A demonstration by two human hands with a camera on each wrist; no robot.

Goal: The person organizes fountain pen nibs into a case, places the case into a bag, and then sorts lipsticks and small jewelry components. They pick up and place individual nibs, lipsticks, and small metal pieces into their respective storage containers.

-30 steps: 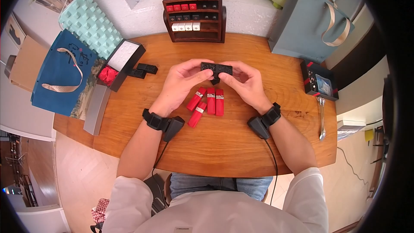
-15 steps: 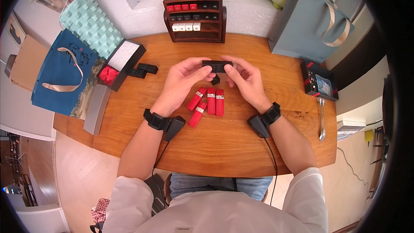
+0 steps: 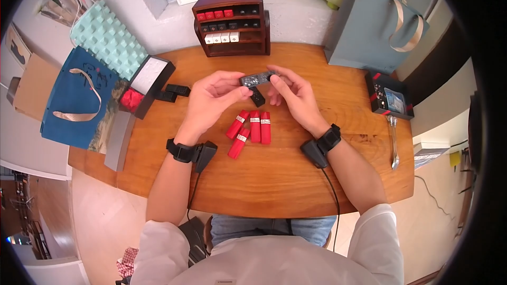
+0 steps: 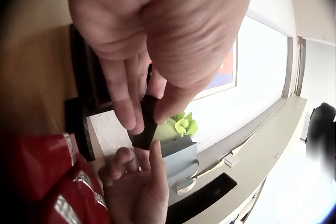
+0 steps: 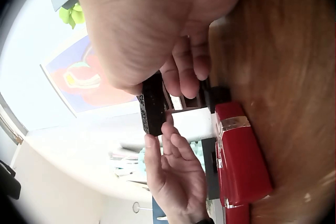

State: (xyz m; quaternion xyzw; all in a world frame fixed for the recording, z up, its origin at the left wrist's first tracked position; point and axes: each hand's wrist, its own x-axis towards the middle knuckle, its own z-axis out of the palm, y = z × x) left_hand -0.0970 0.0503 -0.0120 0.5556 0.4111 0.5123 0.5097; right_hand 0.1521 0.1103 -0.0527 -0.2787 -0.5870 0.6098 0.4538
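Both hands hold a small black rectangular box (image 3: 257,78) with a patterned face, raised over the middle of the table. My left hand (image 3: 214,100) pinches its left end between thumb and fingers. At the other end, my right hand (image 3: 296,95) grips it with the thumb in front. The right wrist view shows the box (image 5: 153,106) spanning the gap between the two hands. Below it a second black box (image 3: 257,96) lies slantwise on the table. Nearer the body are several red wrapped bars (image 3: 255,126) with silver bands.
Two black boxes (image 3: 178,90) lie at the left beside an open box (image 3: 150,74). A dark wooden shelf (image 3: 232,47) with red, black and white pieces stands at the back. At right are a grey paper bag (image 3: 359,31), a black tray (image 3: 376,97) and a metal tool (image 3: 393,142).
The held box has turned in the hands and now slants, its right end higher, with its patterned face showing. The lower black box shows more clearly. The head view has shifted slightly.
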